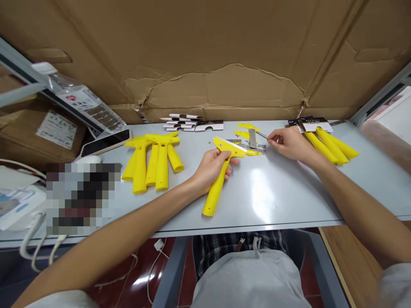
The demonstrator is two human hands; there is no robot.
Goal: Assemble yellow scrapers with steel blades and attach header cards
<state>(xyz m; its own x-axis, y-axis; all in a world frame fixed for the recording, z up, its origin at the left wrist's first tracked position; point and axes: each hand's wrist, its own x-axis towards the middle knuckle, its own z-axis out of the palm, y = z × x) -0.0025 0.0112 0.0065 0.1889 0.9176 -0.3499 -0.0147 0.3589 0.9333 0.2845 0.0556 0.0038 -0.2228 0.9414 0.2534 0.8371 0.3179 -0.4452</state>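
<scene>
Grey tabletop (295, 192), left hand (212, 167) gripping yellow scraper (215, 192), right hand (288, 143) pinching thin rod (261, 134), capped bottle (80, 98) beside carton (24, 134)

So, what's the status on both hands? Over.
Left hand grips yellow tool near its head. Right hand pinches thin rod. Loose parts beside the tool's head, possibly in the way.

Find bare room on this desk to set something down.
The grey tabletop is bare between the yellow T-shaped plastic handle in the left hand and the right forearm, down to the front edge. Crowded: behind that handle, among yellow plastic pieces and flat metal parts; further left, more yellow handles.
</scene>
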